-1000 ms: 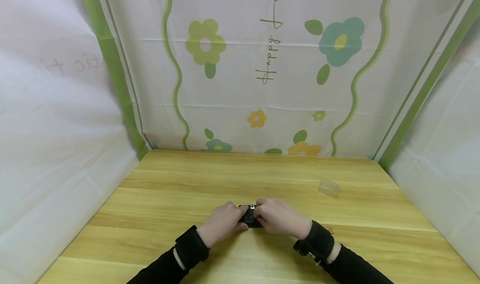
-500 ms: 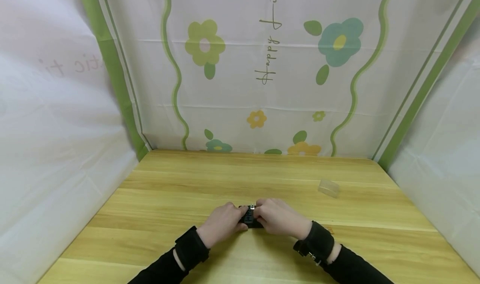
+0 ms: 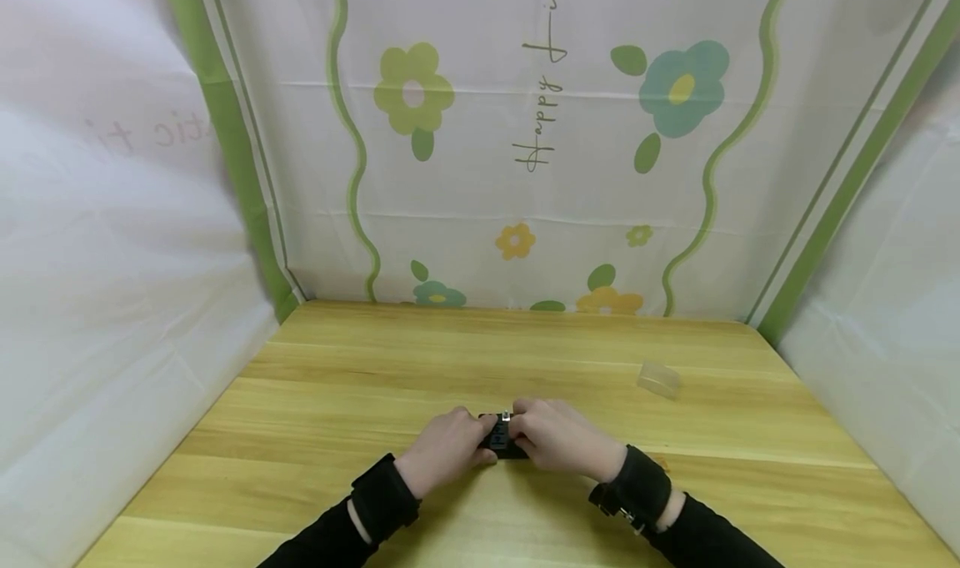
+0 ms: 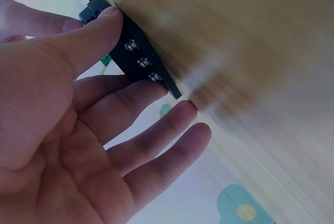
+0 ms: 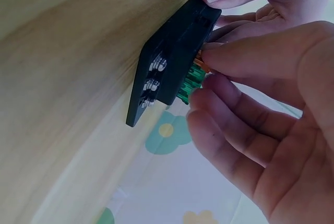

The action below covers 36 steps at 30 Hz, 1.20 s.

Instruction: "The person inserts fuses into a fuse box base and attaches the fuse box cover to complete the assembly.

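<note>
A black fuse block (image 3: 500, 438) with metal screw terminals (image 5: 151, 84) along its edge stands at the table's near middle. My left hand (image 3: 447, 446) grips it from the left, its thumb on the base and the other fingers spread beneath or beside it in the left wrist view. Green translucent fuses (image 5: 191, 82) sit in the block. On the other side, my right hand (image 3: 564, 439) pinches a small orange fuse (image 5: 200, 63) between thumb and fingertips, right at the block. The fingers hide most of that fuse, so how deep it sits I cannot tell.
A clear plastic cover (image 3: 658, 379) lies farther back on the right of the wooden table (image 3: 375, 359). Near my right wrist is a small orange-brown spot (image 3: 661, 463), too small to identify. White flowered cloth (image 3: 465, 134) walls the back and both sides.
Both hands keep the same hold on the fuse block and orange fuse. The head view has shifted very slightly; nothing else visibly differs.
</note>
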Available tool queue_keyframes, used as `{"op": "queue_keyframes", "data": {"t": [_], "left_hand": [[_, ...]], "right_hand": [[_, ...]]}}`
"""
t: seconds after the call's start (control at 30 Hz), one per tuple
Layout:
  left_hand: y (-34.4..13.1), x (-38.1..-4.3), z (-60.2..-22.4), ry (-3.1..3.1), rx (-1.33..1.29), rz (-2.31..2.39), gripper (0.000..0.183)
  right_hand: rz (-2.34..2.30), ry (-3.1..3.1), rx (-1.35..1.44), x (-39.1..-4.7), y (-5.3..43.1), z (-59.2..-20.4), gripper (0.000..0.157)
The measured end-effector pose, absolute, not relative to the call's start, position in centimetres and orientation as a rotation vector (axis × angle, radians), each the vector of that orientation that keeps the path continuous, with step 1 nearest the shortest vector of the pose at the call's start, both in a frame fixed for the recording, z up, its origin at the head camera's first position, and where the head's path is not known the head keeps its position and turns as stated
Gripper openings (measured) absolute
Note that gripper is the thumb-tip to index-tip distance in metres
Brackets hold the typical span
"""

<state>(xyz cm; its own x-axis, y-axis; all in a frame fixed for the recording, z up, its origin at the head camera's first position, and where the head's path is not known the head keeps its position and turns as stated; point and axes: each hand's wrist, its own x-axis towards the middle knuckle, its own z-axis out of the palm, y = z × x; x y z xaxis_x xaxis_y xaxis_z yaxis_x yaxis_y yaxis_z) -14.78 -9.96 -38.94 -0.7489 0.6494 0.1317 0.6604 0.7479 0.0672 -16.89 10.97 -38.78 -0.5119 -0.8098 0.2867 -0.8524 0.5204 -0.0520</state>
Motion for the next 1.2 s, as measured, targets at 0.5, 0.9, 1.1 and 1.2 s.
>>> {"op": "queue_keyframes", "data": {"t": [0.5, 0.9, 1.1, 1.2], "left_hand": [[-10.1, -14.6, -39.9, -2.860, -1.082, -0.199, 0.031], [-10.2, -15.9, -38.7, -2.843, -1.096, -0.188, 0.031], [-10.2, -15.8, -38.3, -2.870, -1.133, -0.191, 0.027], [-10.3, -15.9, -38.4, -2.878, -1.135, -0.186, 0.025]], "right_hand": [[0.252, -2.534, 1.395, -16.6, 10.9, -39.4, 0.017], [0.242, -2.547, 1.393, -18.2, 11.4, -37.9, 0.013], [0.248, -2.556, 1.395, -18.5, 11.8, -38.0, 0.012], [0.257, -2.565, 1.400, -18.4, 11.8, -38.1, 0.012]]}}
